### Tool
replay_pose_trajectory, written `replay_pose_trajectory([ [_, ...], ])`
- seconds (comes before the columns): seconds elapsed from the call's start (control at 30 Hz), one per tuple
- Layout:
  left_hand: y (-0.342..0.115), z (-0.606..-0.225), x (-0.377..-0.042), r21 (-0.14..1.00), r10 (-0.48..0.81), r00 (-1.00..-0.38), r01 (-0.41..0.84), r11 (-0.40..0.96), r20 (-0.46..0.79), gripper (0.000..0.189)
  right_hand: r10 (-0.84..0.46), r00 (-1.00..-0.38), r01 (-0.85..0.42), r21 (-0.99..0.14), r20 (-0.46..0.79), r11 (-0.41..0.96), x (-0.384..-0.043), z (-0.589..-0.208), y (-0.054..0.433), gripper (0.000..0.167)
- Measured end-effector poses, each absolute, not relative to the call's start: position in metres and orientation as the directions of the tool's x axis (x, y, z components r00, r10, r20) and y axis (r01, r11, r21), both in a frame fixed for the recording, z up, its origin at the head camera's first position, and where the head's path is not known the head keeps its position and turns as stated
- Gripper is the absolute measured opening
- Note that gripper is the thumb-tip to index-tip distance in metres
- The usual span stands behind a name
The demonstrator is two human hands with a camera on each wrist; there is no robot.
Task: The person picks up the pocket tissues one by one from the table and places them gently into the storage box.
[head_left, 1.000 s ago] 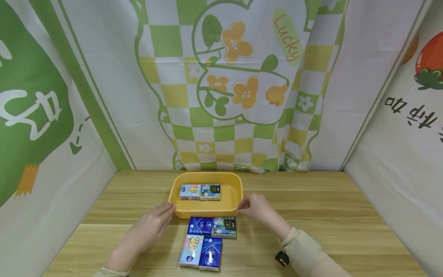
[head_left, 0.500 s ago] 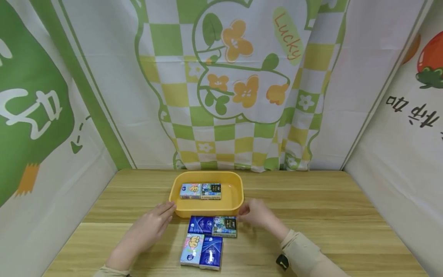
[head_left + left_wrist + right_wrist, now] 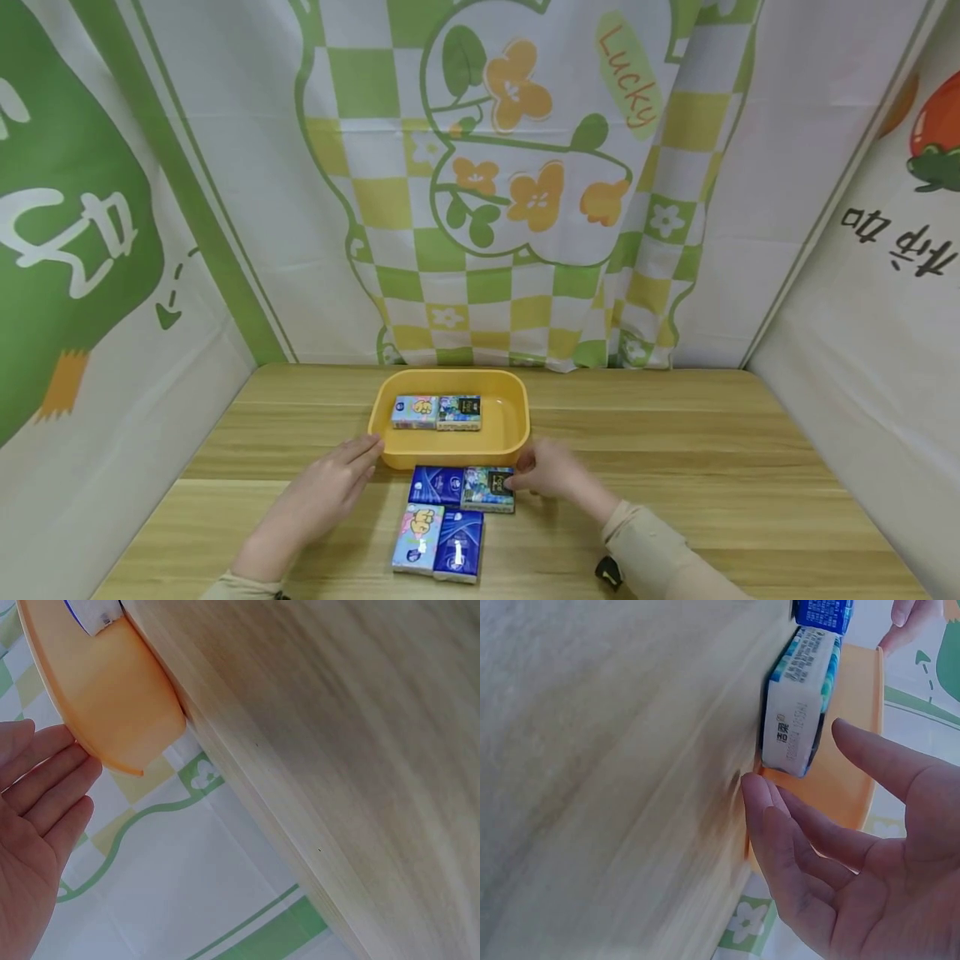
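The yellow tray (image 3: 450, 459) holds two tissue packs: a light blue one (image 3: 413, 412) and a dark green-blue floral one (image 3: 459, 412). My left hand (image 3: 333, 487) touches the tray's left front corner with straight fingers. In front of the tray lies another floral tissue pack (image 3: 487, 490), beside a dark blue tissue pack (image 3: 437, 487). My right hand (image 3: 555, 472) is at the floral pack's right end. In the right wrist view, thumb and fingers (image 3: 769, 817) are spread around that end, with a gap at the thumb.
Nearer the front edge lie a light blue tissue pack (image 3: 418, 539) and a second dark blue tissue pack (image 3: 459, 546), side by side. A small black object (image 3: 608, 572) shows by the right sleeve. A patterned curtain (image 3: 525, 317) hangs behind the wooden table (image 3: 675, 467).
My right hand has left the tray's right front corner and come down to the right end of the floral tissue pack. The left hand has stayed at the tray.
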State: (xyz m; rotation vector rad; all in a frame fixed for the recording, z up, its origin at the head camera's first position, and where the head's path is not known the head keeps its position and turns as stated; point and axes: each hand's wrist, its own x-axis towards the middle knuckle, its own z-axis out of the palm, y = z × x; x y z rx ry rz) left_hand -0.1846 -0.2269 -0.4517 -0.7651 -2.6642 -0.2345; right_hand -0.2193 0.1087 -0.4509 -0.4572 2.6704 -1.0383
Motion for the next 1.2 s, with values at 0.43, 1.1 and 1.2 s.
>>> replay_pose_trajectory([
  [0.43, -0.2276, -0.4510, -0.1846, 0.052, 0.488, -0.778, 0.550, 0.834, 0.396, 0.036, -0.350, -0.930, -0.191, -0.660, -0.116, 0.726, -0.2175, -0.4539, 0.1026, 0.028],
  [1.1, -0.2270, -0.4527, -0.1841, 0.055, 0.478, -0.787, 0.538, 0.841, 0.390, 0.036, -0.352, -0.908, -0.100, -0.702, -0.225, 0.705, -0.2253, -0.4583, 0.1013, 0.026],
  [1.2, -0.2274, -0.4530, -0.1843, 0.052, 0.480, -0.782, 0.542, 0.839, 0.398, 0.036, -0.356, -0.903, -0.089, -0.704, -0.242, 0.704, -0.2268, -0.4591, 0.1010, 0.025],
])
